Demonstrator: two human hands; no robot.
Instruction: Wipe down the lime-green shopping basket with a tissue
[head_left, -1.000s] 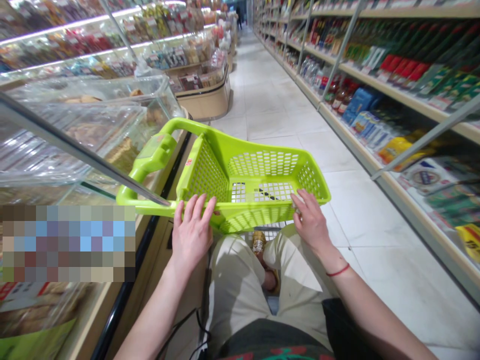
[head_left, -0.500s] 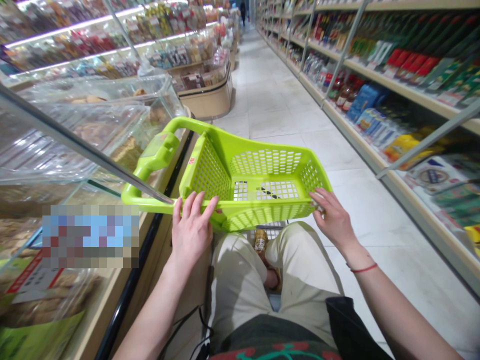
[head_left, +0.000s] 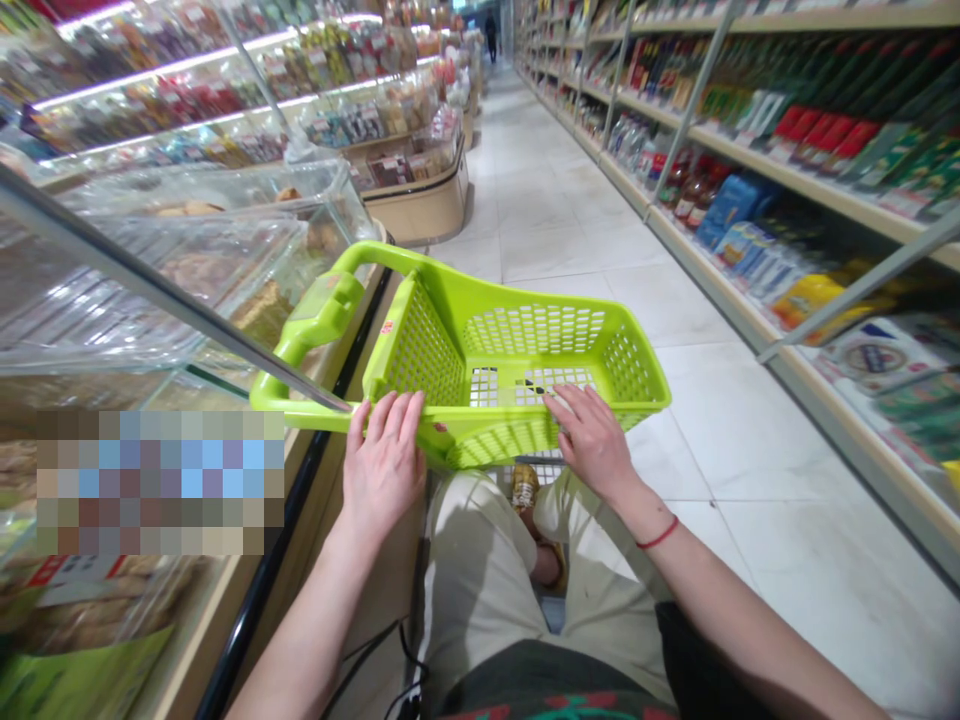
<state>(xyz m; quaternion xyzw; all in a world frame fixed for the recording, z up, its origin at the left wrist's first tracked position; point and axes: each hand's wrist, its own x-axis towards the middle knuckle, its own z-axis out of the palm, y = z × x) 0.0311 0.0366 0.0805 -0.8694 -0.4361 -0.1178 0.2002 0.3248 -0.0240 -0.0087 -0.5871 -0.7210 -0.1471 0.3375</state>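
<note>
A bright green plastic shopping cart (head_left: 487, 435) stands sideways before my knees, its basket holding no goods. Its looped handle (head_left: 324, 310) points left, beside the display case. My left hand (head_left: 384, 455) is closed over the near rim, close to the handle end, fingers hooked over the edge. Farther right along that same rim, my right hand (head_left: 596, 440), with a red cord at the wrist, has its fingers curled over the edge. Both thumbs are partly hidden.
Glass-sided bins of packaged food (head_left: 247, 260) crowd the left, with a slanted metal pole (head_left: 172, 300) in front. Shelves of bottles and boxes (head_left: 750, 150) line the right. A tiled aisle (head_left: 547, 190) runs ahead; a person (head_left: 491, 38) is far down it.
My right hand has slid left along the near rim, from the far right corner to nearer the middle. My left hand stays on the rim. The cart has barely shifted in view.
</note>
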